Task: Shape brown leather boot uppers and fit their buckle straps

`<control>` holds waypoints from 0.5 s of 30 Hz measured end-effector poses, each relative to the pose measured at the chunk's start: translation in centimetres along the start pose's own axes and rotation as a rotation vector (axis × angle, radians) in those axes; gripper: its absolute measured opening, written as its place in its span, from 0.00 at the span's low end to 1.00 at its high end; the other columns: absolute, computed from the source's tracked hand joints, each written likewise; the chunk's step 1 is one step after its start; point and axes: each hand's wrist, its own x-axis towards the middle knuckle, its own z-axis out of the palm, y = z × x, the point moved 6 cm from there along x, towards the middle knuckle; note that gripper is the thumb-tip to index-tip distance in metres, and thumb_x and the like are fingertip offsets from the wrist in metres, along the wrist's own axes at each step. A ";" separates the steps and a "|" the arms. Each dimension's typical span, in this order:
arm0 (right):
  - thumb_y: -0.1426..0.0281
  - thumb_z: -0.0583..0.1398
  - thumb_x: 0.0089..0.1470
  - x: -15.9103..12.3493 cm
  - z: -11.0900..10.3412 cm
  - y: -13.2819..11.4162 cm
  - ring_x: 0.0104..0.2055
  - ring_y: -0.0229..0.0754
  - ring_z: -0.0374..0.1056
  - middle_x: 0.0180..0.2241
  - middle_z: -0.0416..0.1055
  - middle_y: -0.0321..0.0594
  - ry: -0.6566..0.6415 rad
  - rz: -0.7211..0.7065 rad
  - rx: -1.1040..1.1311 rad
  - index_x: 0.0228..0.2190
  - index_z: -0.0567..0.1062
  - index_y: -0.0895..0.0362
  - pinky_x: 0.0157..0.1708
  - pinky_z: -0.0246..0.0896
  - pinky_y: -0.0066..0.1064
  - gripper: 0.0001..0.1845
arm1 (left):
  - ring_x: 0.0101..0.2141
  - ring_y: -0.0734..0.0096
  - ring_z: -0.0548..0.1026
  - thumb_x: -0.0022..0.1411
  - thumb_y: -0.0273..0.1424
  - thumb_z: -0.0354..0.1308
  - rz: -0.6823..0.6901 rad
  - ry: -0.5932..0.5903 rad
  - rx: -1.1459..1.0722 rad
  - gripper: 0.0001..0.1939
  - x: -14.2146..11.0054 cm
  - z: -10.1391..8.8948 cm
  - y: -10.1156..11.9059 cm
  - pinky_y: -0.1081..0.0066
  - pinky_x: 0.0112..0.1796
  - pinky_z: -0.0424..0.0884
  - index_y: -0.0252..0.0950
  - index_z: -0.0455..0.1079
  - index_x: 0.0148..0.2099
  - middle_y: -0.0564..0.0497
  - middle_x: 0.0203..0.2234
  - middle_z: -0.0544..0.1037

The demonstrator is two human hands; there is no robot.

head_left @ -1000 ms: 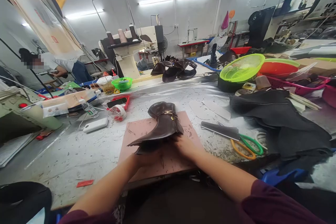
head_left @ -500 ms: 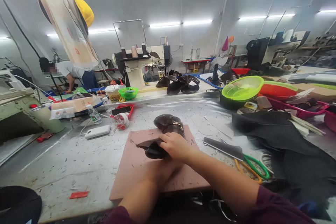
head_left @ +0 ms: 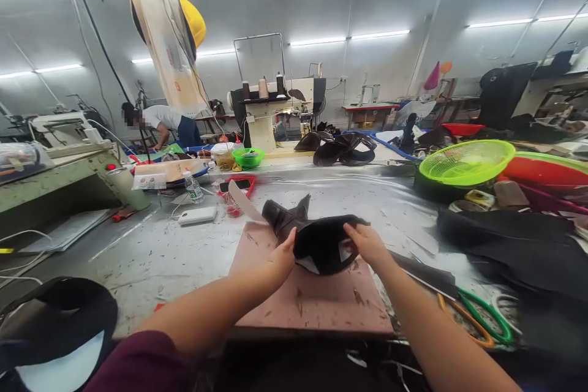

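I hold a dark brown leather boot upper [head_left: 316, 236] above a pink cutting board [head_left: 312, 294], its open black-lined mouth turned toward me. My left hand [head_left: 282, 252] grips the left rim of the opening, fingers closed on the leather. The right rim is pinched by my right hand [head_left: 367, 244]. The toe end points away toward the table's middle.
Scissors with green and orange handles [head_left: 478, 318] and a metal ruler lie right of the board. Black fabric [head_left: 514, 251], a green basket [head_left: 466, 162] and red basin sit at right. A power bank [head_left: 197, 215], phone and bottle stand at left. Another person [head_left: 158, 122] bends over at far left.
The boot upper was lying on the board under both hands; it is now lifted and turned so its opening faces me, one hand on each side. The camera view tilted up and shifted right.
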 end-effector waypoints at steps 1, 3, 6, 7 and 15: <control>0.53 0.54 0.47 0.0 0.2 -0.1 0.22 0.41 0.69 0.21 0.70 0.37 0.026 -0.008 0.034 0.23 0.66 0.56 0.23 0.68 0.33 0.18 | 0.52 0.48 0.63 0.46 0.19 0.51 -0.004 -0.015 0.015 0.22 -0.1 0.5 0.1 0.49 0.56 0.48 0.38 0.73 0.43 0.44 0.37 0.76; 0.54 0.51 0.50 -0.5 0.9 0.0 0.32 0.42 0.71 0.32 0.73 0.40 0.053 -0.039 0.116 0.33 0.66 0.55 0.31 0.70 0.35 0.18 | 0.49 0.47 0.65 0.47 0.20 0.50 -0.012 -0.039 0.041 0.20 -0.5 1.1 0.3 0.47 0.54 0.51 0.37 0.73 0.42 0.42 0.36 0.76; 0.59 0.56 0.46 -2.3 2.5 1.1 0.46 0.45 0.67 0.45 0.69 0.42 0.043 -0.155 0.213 0.46 0.61 0.53 0.41 0.67 0.39 0.25 | 0.45 0.49 0.68 0.49 0.19 0.48 -0.021 -0.065 0.052 0.18 -0.8 1.6 0.2 0.52 0.45 0.62 0.34 0.74 0.38 0.39 0.34 0.76; 0.60 0.57 0.46 -3.1 3.0 1.7 0.48 0.46 0.65 0.47 0.67 0.43 0.064 -0.181 0.195 0.47 0.60 0.53 0.44 0.65 0.41 0.27 | 0.44 0.50 0.68 0.49 0.19 0.47 -0.023 -0.073 0.049 0.17 -0.9 1.7 0.2 0.54 0.42 0.64 0.33 0.74 0.37 0.39 0.34 0.76; 0.59 0.55 0.51 -4.8 6.7 4.5 0.47 0.56 0.65 0.43 0.70 0.55 -0.114 -0.320 -0.640 0.43 0.70 0.60 0.45 0.60 0.47 0.22 | 0.37 0.53 0.71 0.48 0.18 0.48 -0.074 -0.098 -0.023 0.16 -1.1 1.8 1.2 0.61 0.34 0.66 0.31 0.74 0.35 0.38 0.31 0.76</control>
